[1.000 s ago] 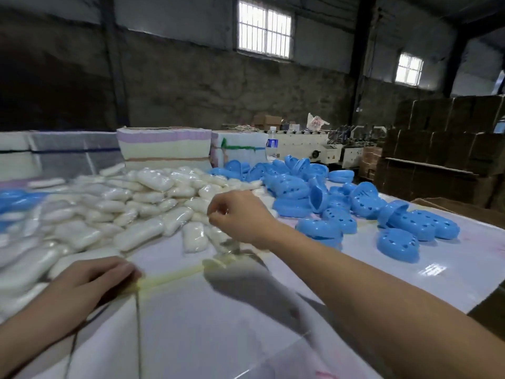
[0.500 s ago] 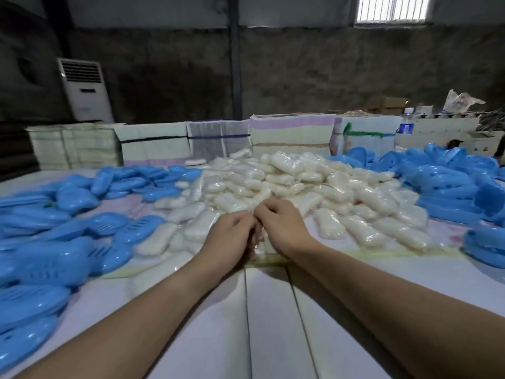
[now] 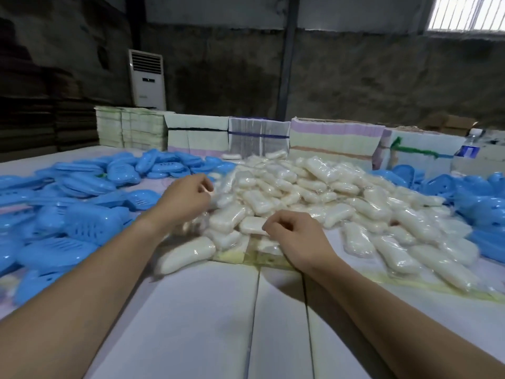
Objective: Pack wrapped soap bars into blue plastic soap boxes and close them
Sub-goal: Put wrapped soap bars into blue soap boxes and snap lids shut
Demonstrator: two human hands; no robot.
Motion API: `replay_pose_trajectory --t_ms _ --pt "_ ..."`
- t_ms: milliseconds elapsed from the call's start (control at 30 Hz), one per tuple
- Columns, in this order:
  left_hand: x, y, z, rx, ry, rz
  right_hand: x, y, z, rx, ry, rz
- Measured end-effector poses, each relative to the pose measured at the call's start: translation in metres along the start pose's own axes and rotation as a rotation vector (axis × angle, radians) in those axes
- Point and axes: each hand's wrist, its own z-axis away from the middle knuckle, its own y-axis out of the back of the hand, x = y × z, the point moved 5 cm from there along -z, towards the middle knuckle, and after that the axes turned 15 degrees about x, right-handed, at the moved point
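Note:
A big heap of white wrapped soap bars [image 3: 328, 187] lies across the middle of the white table [image 3: 205, 324]. Blue plastic soap boxes [image 3: 82, 222] are piled to the left, with more blue soap boxes [image 3: 481, 198] at the right edge. My right hand [image 3: 295, 236] is at the heap's near edge, its thumb and curled fingers pinching the end of one wrapped soap bar [image 3: 251, 225]. Over the heap's left side hovers my left hand [image 3: 185, 199] with its fingers curled. Whether it holds anything is hidden.
Banded stacks of flat printed cartons [image 3: 333, 140] line the table's far edge. A water bottle [image 3: 468, 150] stands at the back right. Behind the table a white standing air conditioner [image 3: 147, 77] is against the dark wall. Bare table top lies in front of me.
Half a second ago both hands met at the heap's near edge. They have since parted: the left hand went up and left, the right stays at the edge on a bar.

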Motion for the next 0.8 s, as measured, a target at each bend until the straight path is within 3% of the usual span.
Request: replay_pose_trajectory --t_ms 133,600,700,800 --pt "-0.038 -0.008 -0.012 -0.12 0.026 -0.264 -0.002 -0.002 0.002 -0.041 0.039 0.029" --pt "-0.076 0.0 -0.023 -0.067 0.082 -0.478 -0.001 -0.001 0.001 -0.024 0.0 0.051" --pt "-0.076 -0.001 -0.023 -0.039 0.067 -0.473 -0.001 -0.001 0.002 -0.026 -0.009 0.054" --pt "-0.069 0.005 -0.025 0.118 0.066 -0.438 -0.001 0.0 0.002 -0.023 -0.014 0.046"
